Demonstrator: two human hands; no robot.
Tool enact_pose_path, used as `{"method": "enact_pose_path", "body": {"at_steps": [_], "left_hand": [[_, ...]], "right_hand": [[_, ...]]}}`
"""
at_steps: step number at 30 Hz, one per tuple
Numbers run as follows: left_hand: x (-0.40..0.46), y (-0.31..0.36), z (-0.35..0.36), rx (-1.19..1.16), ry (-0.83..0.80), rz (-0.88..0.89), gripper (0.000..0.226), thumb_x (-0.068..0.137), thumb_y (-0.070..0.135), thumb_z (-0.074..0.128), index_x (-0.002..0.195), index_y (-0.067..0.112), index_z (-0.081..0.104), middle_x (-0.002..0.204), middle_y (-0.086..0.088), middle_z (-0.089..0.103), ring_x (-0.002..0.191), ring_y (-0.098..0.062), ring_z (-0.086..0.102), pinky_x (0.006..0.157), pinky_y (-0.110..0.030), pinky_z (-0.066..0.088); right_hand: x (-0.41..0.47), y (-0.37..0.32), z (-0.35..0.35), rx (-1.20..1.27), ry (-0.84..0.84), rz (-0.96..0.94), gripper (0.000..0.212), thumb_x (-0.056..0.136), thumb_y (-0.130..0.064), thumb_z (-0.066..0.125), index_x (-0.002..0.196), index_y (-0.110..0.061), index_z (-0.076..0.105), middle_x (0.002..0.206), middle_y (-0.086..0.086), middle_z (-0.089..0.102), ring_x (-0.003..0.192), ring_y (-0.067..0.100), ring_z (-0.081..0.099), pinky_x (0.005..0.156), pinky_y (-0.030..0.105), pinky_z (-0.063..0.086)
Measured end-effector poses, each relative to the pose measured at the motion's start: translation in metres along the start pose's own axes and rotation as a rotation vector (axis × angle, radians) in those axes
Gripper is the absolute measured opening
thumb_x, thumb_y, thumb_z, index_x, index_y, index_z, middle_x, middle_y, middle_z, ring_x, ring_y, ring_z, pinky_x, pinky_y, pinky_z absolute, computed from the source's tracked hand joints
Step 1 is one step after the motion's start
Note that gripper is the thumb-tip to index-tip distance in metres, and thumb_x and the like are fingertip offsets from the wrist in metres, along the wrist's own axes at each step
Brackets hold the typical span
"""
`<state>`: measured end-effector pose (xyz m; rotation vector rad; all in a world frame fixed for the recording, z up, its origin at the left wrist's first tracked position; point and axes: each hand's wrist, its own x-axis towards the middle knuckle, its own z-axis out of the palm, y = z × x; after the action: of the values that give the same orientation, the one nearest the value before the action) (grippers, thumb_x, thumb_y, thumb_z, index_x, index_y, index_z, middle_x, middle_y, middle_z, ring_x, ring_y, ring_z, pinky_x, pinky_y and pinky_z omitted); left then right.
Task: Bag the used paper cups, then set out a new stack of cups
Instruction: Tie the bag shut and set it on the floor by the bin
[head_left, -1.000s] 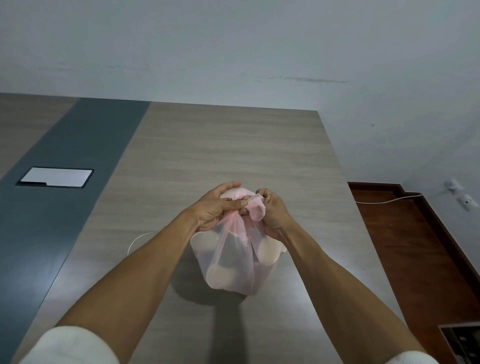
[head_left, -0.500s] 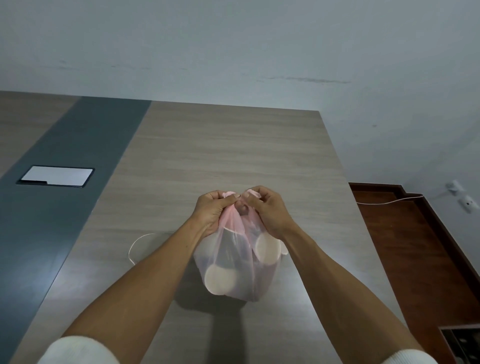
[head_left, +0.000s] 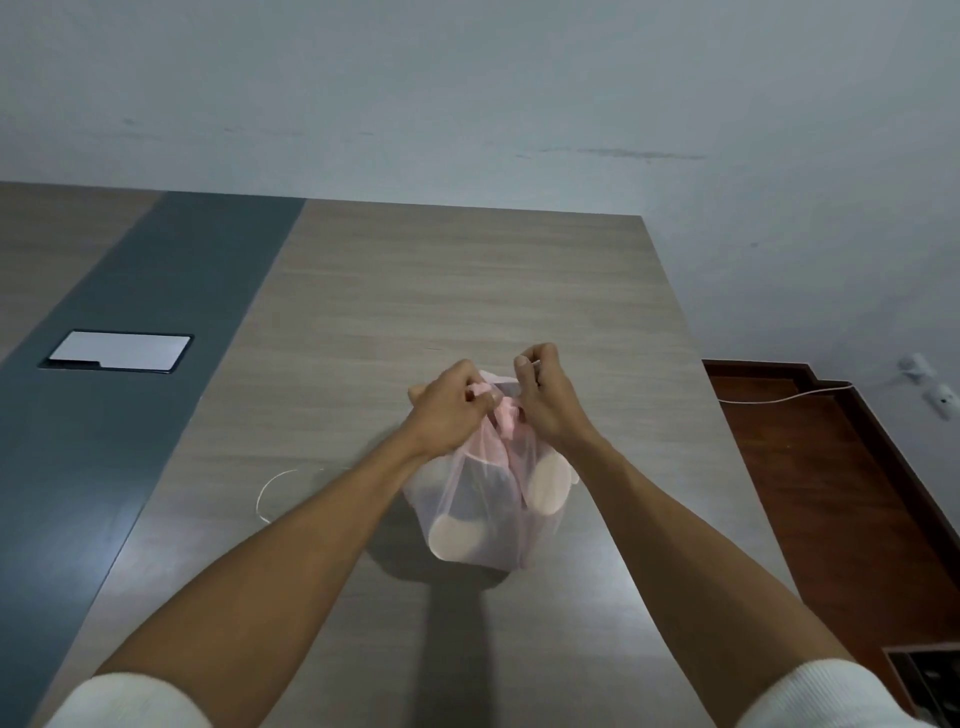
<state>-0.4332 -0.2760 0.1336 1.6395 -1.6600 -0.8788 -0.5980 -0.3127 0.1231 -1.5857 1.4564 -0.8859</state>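
Note:
A thin pink plastic bag (head_left: 488, 525) stands on the wooden table (head_left: 441, 291) in the middle of the head view. Pale paper cups (head_left: 457, 535) show through its sides, one low at the front, another at the right. The bag's neck is bunched into a pink twist between my hands. My left hand (head_left: 452, 410) pinches one end of the twist. My right hand (head_left: 545, 400) is closed on the other end, a little higher and to the right. No new stack of cups is in view.
A white elastic loop (head_left: 270, 488) lies on the table left of the bag. A grey strip with a flush cover plate (head_left: 119, 351) runs along the left. The table's right edge drops to a red-brown floor (head_left: 831, 493) with a white cable.
My hands have moved apart slightly at the bag's neck, the right one rising to the right. The neck looks more tightly bunched. The bag has stayed in place.

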Motion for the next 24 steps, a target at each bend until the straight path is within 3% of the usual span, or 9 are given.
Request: {"method": "enact_pose_path", "body": {"at_steps": [2,4,6,9,15,18,20,22,24], "left_hand": [[0.005,-0.004,-0.008,-0.309,-0.068,-0.139,0.018,0.095,0.028,0.068,0.087,0.019,0.054,0.088,-0.005,0.069,0.081,-0.019,0.062,0.074,-0.037,0.049],[0.005,-0.005,-0.015,-0.37,-0.059,-0.17,0.017,0.096,0.023,0.068,0.091,0.015,0.054,0.089,-0.009,0.066,0.079,-0.019,0.06,0.066,-0.032,0.049],[0.005,-0.009,-0.017,-0.396,-0.048,-0.181,0.017,0.096,0.021,0.069,0.091,0.014,0.054,0.087,-0.007,0.066,0.078,-0.018,0.061,0.065,-0.031,0.05],[0.008,-0.012,-0.018,-0.432,-0.076,-0.217,0.018,0.094,0.022,0.07,0.094,0.011,0.056,0.089,-0.01,0.066,0.078,-0.02,0.062,0.069,-0.037,0.052],[0.009,-0.003,-0.018,-0.401,-0.011,-0.304,0.022,0.085,0.023,0.08,0.081,0.012,0.061,0.078,-0.004,0.067,0.066,-0.016,0.062,0.06,-0.029,0.052],[0.016,-0.029,-0.025,-0.34,0.14,-0.47,0.031,0.064,0.04,0.086,0.062,0.017,0.065,0.072,-0.005,0.069,0.068,-0.023,0.061,0.067,-0.038,0.054],[0.023,-0.057,-0.023,-0.254,0.192,-0.558,0.039,0.046,0.061,0.079,0.062,0.027,0.07,0.078,-0.005,0.074,0.077,-0.028,0.067,0.083,-0.049,0.06],[0.015,-0.051,-0.025,-0.122,0.222,-0.593,0.04,0.051,0.065,0.077,0.064,0.028,0.069,0.082,0.0,0.073,0.09,-0.03,0.067,0.093,-0.048,0.053],[0.008,-0.033,-0.024,0.075,0.275,-0.53,0.037,0.067,0.055,0.081,0.058,0.025,0.062,0.083,0.008,0.069,0.095,-0.022,0.058,0.094,-0.037,0.041]], "right_hand": [[-0.006,0.002,-0.001,-0.071,0.043,-0.069,0.024,0.107,-0.033,0.042,0.093,-0.015,0.048,0.094,0.002,0.049,0.081,0.015,0.048,0.073,0.03,0.039],[-0.015,0.002,-0.005,-0.029,0.057,-0.098,0.033,0.105,-0.042,0.047,0.082,-0.021,0.056,0.103,0.003,0.05,0.09,0.016,0.053,0.079,0.03,0.043],[-0.023,0.001,-0.009,-0.009,-0.038,-0.109,0.04,0.095,-0.06,0.055,0.072,-0.03,0.067,0.117,-0.002,0.051,0.108,0.014,0.056,0.089,0.03,0.048],[-0.022,0.002,-0.011,-0.117,-0.185,-0.067,0.047,0.071,-0.079,0.071,0.074,-0.032,0.076,0.138,-0.013,0.047,0.131,0.014,0.046,0.104,0.038,0.044],[-0.014,-0.002,-0.02,-0.201,-0.32,-0.052,0.032,0.089,-0.056,0.066,0.078,-0.029,0.079,0.15,-0.005,0.035,0.136,0.014,0.039,0.114,0.047,0.038],[-0.014,0.003,-0.039,-0.206,-0.428,0.092,0.027,0.095,-0.041,0.068,0.085,-0.017,0.078,0.154,-0.004,0.028,0.132,0.017,0.042,0.113,0.042,0.038],[-0.018,0.009,-0.048,-0.191,-0.439,0.138,0.024,0.094,-0.037,0.071,0.084,-0.016,0.077,0.15,-0.006,0.032,0.129,0.017,0.045,0.108,0.039,0.04],[-0.02,0.012,-0.047,-0.173,-0.427,0.159,0.024,0.092,-0.032,0.073,0.076,-0.015,0.078,0.142,-0.005,0.039,0.123,0.014,0.048,0.101,0.032,0.039],[-0.018,0.011,-0.042,-0.15,-0.348,0.169,0.02,0.088,-0.021,0.074,0.072,-0.009,0.077,0.132,0.0,0.053,0.11,0.012,0.058,0.093,0.028,0.041]]}}
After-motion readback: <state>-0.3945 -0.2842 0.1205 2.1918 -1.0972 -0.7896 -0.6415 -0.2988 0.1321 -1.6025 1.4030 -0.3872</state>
